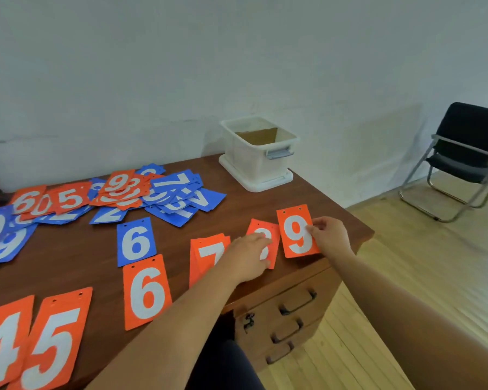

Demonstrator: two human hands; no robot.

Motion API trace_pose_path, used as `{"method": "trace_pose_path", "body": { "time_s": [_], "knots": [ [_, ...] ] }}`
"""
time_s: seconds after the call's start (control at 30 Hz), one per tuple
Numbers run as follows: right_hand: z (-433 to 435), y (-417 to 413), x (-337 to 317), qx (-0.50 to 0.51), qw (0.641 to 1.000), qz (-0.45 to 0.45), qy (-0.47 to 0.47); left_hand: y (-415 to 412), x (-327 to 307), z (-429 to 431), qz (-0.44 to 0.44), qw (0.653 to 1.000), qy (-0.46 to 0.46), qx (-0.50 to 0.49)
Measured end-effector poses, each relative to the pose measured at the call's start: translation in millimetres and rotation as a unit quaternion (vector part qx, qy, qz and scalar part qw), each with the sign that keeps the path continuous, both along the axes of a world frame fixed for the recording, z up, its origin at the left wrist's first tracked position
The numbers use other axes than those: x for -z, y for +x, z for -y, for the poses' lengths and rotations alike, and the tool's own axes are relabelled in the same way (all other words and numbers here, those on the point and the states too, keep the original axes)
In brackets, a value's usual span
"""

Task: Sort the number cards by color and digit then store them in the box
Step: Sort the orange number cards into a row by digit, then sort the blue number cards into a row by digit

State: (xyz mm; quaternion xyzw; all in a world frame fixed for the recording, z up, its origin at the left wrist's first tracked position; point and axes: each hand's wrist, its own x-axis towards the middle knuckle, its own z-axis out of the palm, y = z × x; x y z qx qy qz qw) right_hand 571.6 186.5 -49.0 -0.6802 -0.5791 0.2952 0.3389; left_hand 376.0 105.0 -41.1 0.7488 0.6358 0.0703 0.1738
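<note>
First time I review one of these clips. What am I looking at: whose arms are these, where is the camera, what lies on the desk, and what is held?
No machine here: a person works with bare hands, and the one picture comes from a camera worn on their head, looking down. On the wooden desk lies a row of orange cards, 4 to 9, with a blue 6 card behind and a mixed unsorted pile farther back. A white box stands open at the far corner. The right hand pinches the orange 9 card by its edge; the left hand rests on the neighbouring orange card, seemingly an 8.
</note>
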Motion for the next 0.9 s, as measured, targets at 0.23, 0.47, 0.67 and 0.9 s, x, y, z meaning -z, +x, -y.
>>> {"method": "trace_pose_path", "body": {
  "time_s": [0.23, 0.47, 0.67, 0.9],
  "knots": [
    [-10, 14, 9, -0.012, 0.986, 0.168, -0.003, 12, 14, -8, -0.068, 0.997, 0.023, -0.025],
    [-23, 3, 17, -0.010, 0.969, 0.246, 0.010, 25, 28, -5, -0.073, 0.991, 0.088, -0.072],
    [-26, 2, 12, -0.010, 0.965, 0.263, 0.008, 25, 25, -8, -0.071, 0.989, 0.102, -0.084],
    [-34, -53, -15, -0.135, 0.968, 0.182, 0.109, -30, 2, -12, 0.028, 0.973, 0.181, -0.139]
  ]
}}
